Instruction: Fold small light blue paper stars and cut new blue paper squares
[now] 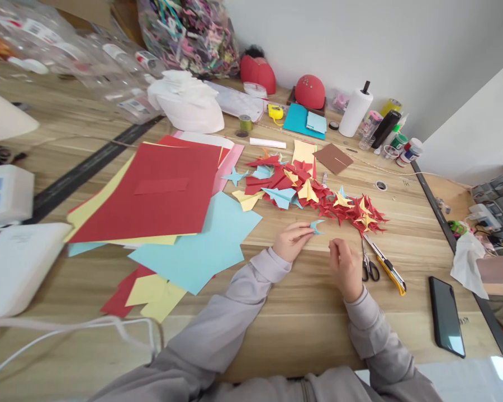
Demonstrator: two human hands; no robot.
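Between the thumb and fingers of my left hand [292,241] is a small light-blue folded paper piece [317,226], with pointed ends sticking out to the right. My right hand [345,267] is a short way to the right, apart from the paper, its fingers curled together; whether anything is in them I cannot make out. Just beyond both hands lies a long pile of folded paper shapes [308,190], mostly red with some yellow and light blue. Black-handled scissors [370,269] and a yellow utility knife [389,269] lie right of my right hand.
Stacked red sheets [171,206] and light-blue sheets [197,251] lie to the left. A phone [446,315] rests at the right. Farther back are a white plastic bag [186,106], a yellow tape measure [275,113], a paper roll [356,111] and several bottles. A white cable [67,326] crosses the front left.
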